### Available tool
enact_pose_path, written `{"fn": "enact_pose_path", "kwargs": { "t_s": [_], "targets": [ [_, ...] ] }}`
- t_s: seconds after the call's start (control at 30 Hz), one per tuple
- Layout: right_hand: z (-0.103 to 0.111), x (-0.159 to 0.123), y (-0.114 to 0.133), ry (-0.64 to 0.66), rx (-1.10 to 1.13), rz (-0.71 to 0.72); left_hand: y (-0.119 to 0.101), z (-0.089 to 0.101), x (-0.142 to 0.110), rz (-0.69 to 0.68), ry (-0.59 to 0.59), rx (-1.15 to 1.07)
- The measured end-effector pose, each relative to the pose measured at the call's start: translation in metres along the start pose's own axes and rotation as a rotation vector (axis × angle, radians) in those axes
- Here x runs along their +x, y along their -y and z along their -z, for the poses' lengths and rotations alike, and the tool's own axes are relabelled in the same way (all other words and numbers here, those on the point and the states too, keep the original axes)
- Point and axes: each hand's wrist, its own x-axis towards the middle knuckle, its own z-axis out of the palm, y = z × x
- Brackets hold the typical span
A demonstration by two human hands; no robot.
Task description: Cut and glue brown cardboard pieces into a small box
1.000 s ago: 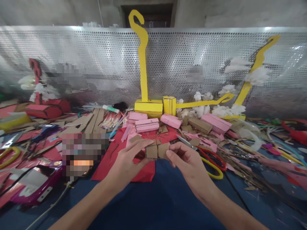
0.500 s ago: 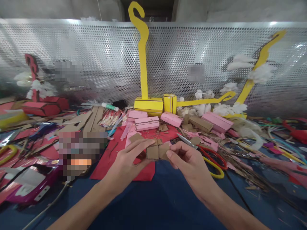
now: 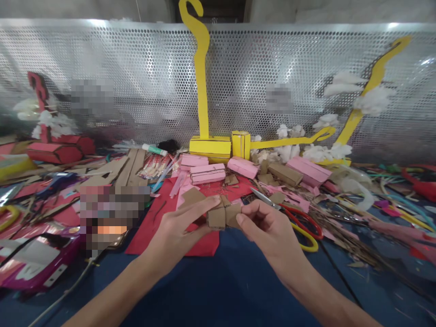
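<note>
A: Left to right, what grips the work?

B: At nine o'clock, the left hand [image 3: 179, 231], thumb and fingers clamped on the near end of the cardboard piece [image 3: 216, 217], which sits at the dial's centre.

A: And beyond?

B: At three, the right hand [image 3: 272, 231], thumb and forefinger pinching its right flap [image 3: 233, 214]. Light, even pressure should align the seam without creasing. Scissors [image 3: 265, 197]: two o'clock.

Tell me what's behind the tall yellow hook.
Behind the tall yellow hook stands a perforated metal panel; past the panel's top, a dark opening. What the hook covers is hidden.
</note>
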Motion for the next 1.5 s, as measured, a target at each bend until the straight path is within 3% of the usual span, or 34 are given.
{"fn": "enact_pose_path", "kwargs": {
  "t_s": [0.13, 0.5, 0.93, 1.27, 1.5],
  "targets": [
    [0.001, -0.001, -0.001, -0.005, -0.006, -0.001, 0.003, 0.000, -0.001, -0.013, 0.004, 0.019],
    [-0.004, -0.004, 0.002, -0.008, 0.038, -0.006, 0.021, 0.001, -0.002, -0.265, 0.040, 0.131],
    [0.000, -0.004, 0.004, 0.104, 0.176, -0.036, 0.013, 0.003, -0.001, -0.293, -0.003, 0.172],
    [0.000, -0.007, 0.015, 0.106, 0.056, -0.014, 0.012, 0.005, -0.003, -0.317, 0.041, 0.216],
    [0.003, -0.005, 0.012, 0.088, -0.016, 0.028, 0.014, 0.003, -0.002, -0.368, 0.009, 0.239]
  ]
}}
